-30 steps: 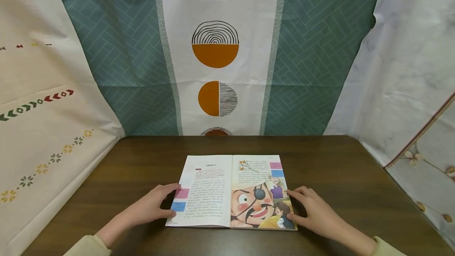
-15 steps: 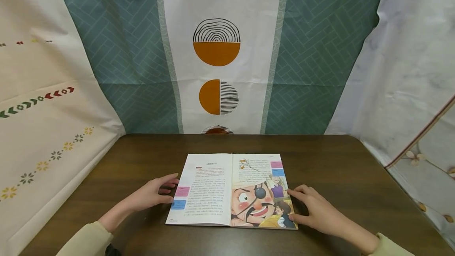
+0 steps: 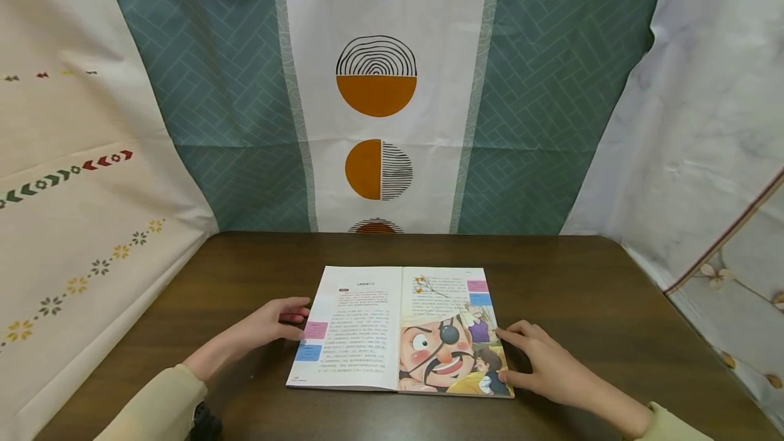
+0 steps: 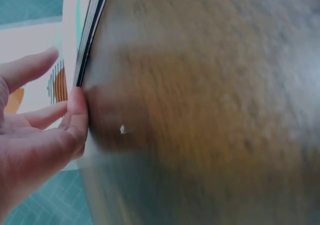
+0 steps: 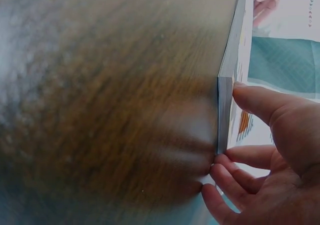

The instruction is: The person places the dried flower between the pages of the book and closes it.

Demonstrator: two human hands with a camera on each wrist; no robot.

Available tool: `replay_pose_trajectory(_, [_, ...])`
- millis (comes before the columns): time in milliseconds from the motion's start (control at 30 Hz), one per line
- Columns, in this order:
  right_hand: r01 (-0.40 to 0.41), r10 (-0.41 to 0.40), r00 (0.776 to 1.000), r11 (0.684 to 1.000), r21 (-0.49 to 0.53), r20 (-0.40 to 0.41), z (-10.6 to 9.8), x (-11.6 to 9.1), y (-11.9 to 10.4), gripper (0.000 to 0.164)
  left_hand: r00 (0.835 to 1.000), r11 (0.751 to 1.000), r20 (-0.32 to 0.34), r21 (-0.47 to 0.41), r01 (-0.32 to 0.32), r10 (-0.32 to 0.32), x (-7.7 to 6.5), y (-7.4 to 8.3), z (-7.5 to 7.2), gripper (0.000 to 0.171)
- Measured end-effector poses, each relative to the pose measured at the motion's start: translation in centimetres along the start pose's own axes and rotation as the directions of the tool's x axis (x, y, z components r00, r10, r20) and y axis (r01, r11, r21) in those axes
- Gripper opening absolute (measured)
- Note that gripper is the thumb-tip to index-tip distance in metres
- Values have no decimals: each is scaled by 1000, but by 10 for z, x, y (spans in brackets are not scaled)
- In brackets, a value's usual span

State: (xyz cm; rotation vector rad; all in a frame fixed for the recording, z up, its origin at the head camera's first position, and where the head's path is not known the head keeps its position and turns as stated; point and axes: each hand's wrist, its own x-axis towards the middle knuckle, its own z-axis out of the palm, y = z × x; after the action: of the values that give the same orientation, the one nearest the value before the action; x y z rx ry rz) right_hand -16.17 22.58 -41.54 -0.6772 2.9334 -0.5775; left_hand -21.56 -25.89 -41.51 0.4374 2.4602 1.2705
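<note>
An open illustrated book (image 3: 361,332) lies flat on the table, text on the left page and a cartoon pirate on the right. My left hand (image 3: 263,325) is at its left edge. In the left wrist view, a fingertip (image 4: 76,97) touches the edge of the pages while the thumb stands apart from the other fingers. My right hand (image 3: 545,366) rests at the right edge. Seen from the right wrist, its thumb (image 5: 255,97) lies on the page near the corner, spread from the other fingers, which meet the book's side and the table.
The dark wooden table (image 3: 582,305) extends around the book. Behind it hangs a green and white patterned cloth (image 3: 239,87). A cream cloth (image 3: 92,223) borders the left side and a pale floral cloth (image 3: 704,155) the right.
My left hand has shifted slightly up along the left edge of the book, its fingers drawing in and the thumb coming off the page. The right hand and the book stay nearly in place.
</note>
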Motion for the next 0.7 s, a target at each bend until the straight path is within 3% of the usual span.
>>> replay_pose_trajectory(233, [-2,2,1000,1000,7,1,0,0,0,74,998,999,-23,-17,51,-51,5,-1,0,71])
replay_pose_trajectory(700, [-7,7,1000,1000,12,-3,1,0,0,76,998,993,-11,-97,66,-67,10,-4,-2,65])
